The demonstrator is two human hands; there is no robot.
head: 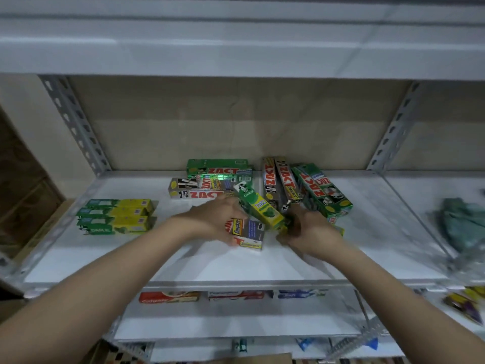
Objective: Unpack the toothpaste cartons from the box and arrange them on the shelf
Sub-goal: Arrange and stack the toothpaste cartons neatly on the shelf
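- Head view: we look down at a white shelf point(301, 264) with both of our hands out over it.
- Our left hand point(212, 222) has its fingers curled round a grey Smokers carton point(249, 233), which lies on the shelf.
- Our right hand point(312, 233) pinches the near end of a green and yellow Darlie carton point(258, 206). This carton is tilted, and its far end points up and to the left, over the grey one.
- Four more green and yellow cartons point(116, 216) lie flat in a neat row on the left side of the shelf, well apart from our hands.
- Behind our hands is a pile of Zact cartons point(215, 177), some green and some grey, lying across the shelf.
- To the right of that pile, more Zact cartons point(307, 189) lie side by side and point back toward the wall.
- On the shelf below we see a red Colgate carton point(168, 296) and others next to it.
- A green bundle point(459, 222) sits far off to the right; it is too blurry to tell what it is.
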